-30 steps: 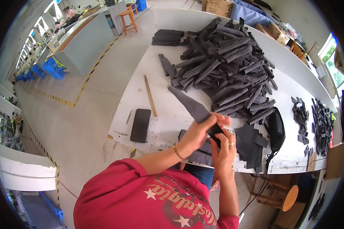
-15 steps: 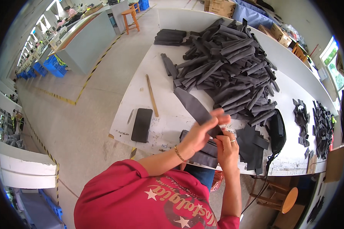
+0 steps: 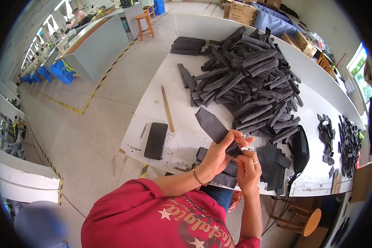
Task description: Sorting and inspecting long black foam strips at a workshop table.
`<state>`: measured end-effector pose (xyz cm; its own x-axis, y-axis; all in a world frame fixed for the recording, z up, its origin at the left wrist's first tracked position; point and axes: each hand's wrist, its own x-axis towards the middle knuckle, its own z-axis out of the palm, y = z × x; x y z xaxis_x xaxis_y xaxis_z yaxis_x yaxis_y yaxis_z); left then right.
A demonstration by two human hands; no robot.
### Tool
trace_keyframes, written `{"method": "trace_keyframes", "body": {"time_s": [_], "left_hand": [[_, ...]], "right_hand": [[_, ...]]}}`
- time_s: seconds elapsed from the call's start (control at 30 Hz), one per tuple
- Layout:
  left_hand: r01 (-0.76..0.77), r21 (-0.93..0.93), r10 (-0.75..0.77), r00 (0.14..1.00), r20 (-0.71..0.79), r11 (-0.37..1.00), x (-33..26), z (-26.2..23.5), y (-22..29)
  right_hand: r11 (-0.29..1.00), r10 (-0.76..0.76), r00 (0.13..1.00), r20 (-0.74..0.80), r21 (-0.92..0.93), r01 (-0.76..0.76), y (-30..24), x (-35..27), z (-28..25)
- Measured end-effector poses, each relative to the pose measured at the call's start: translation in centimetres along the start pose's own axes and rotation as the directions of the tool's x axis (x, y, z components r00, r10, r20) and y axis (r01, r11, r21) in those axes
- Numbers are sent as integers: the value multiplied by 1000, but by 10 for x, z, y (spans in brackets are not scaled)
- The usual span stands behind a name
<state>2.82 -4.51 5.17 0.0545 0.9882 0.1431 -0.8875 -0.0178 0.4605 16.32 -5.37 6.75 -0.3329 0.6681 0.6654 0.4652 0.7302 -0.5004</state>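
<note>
A dark grey fabric strip [image 3: 211, 125] slants up and away from my two hands, over the white table. My left hand [image 3: 222, 152] is closed on its near part, the thumb lying on top. Close beside it, my right hand [image 3: 248, 169] pinches the near end of the same strip between thumb and fingers. Under and behind my wrists, folded dark fabric pieces [image 3: 225, 178] lie at the table's front edge, partly hidden by my left hand. Flat black pieces [image 3: 273, 165] are spread just right of my right hand.
A big heap of dark fabric tubes [image 3: 252, 74] covers the far middle of the table. A black phone [image 3: 156, 141] and a wooden stick [image 3: 167, 108] lie at the left. To the right are a black pouch-like object [image 3: 299, 149] with a cable and a wooden stool [image 3: 313, 222].
The view has shifted slightly, and the table sits a little lower in it. Both hands stay on the strip; its far part looks shorter. A blurred blue shape has appeared at lower left.
</note>
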Motion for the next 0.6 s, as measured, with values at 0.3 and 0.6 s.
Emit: {"method": "trace_keyframes", "body": {"time_s": [0.3, 0.6], "left_hand": [[26, -55, -26, 1000, 1, 998, -4, -1, -7], [60, 47, -57, 996, -61, 997, 5, 3, 4]], "right_hand": [[1000, -1, 1000, 21, 24, 0, 1, 3, 4], [915, 344, 939, 12, 217, -338, -12, 1, 14]]}}
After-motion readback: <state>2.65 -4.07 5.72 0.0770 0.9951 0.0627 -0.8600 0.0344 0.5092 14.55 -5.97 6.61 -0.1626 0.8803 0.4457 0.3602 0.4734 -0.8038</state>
